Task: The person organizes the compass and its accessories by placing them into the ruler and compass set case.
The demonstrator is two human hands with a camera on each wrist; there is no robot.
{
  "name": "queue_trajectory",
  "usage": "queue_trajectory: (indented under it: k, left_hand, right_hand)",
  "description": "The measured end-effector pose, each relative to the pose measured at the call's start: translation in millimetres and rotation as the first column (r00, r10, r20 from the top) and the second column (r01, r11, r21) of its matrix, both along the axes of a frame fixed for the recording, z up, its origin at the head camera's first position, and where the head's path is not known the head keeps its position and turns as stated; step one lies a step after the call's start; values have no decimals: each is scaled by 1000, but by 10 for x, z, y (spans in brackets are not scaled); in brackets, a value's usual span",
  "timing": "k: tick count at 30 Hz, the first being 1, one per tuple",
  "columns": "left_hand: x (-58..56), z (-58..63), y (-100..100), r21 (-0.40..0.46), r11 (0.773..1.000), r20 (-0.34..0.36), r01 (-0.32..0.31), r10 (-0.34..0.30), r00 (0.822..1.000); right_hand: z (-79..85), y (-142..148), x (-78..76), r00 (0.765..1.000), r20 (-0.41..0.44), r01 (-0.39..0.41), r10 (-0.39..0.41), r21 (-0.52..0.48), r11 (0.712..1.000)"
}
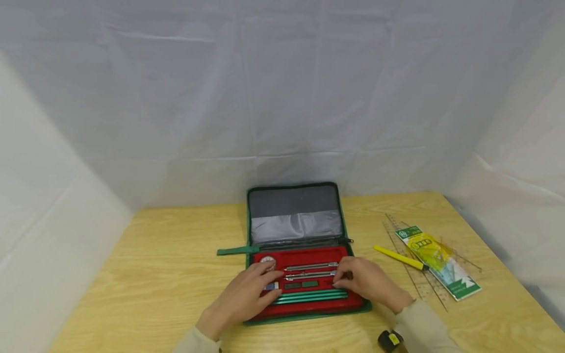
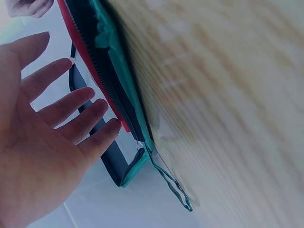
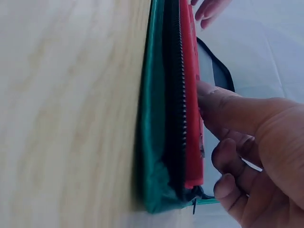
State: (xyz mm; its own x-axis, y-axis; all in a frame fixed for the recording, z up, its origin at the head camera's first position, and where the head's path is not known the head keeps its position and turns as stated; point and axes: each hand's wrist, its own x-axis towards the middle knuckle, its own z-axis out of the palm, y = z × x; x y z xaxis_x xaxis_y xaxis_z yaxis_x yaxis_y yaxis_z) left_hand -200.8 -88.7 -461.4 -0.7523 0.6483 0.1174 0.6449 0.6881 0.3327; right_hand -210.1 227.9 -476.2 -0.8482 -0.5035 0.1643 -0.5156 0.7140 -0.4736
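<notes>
An unzipped green case lies spread on the table with its grey-lined lid raised at the back. Its red tray carries a round white dial-like piece, metal compasses, green pencils and small green blocks. My left hand reaches over the tray's left end, fingers spread and nearly straight. At the right end, my right hand has its thumb and index fingertips together, right at the tray beside the blocks. I cannot tell whether something small is between them.
To the right lie a yellow pen-like stick, a green-and-clear packet and transparent rulers. A small black-and-yellow object is by my right sleeve. A green strap sticks out left of the case. White sheeting surrounds the table.
</notes>
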Motion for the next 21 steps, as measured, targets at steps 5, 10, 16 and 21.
queue_trajectory:
  k: [5, 10, 16, 21]
  left_hand:
    - [-6, 2, -2, -5, 1000, -9, 6, -6, 1000]
    - [2, 6, -6, 4, 1000, -25, 16, -16, 1000]
    - [19, 26, -12, 12, 1000, -24, 14, -14, 1000]
    - [24, 38, -15, 6, 1000, -15, 4, -4, 1000]
  right_hand:
    - [53, -44, 14, 998, -31, 58, -56, 75, 995]
    - [86, -76, 48, 997, -59, 61, -55, 102, 993]
    - [70, -48, 86, 997, -45, 61, -57, 89, 994]
    - [62, -35, 103, 997, -31, 67, -65, 66, 996]
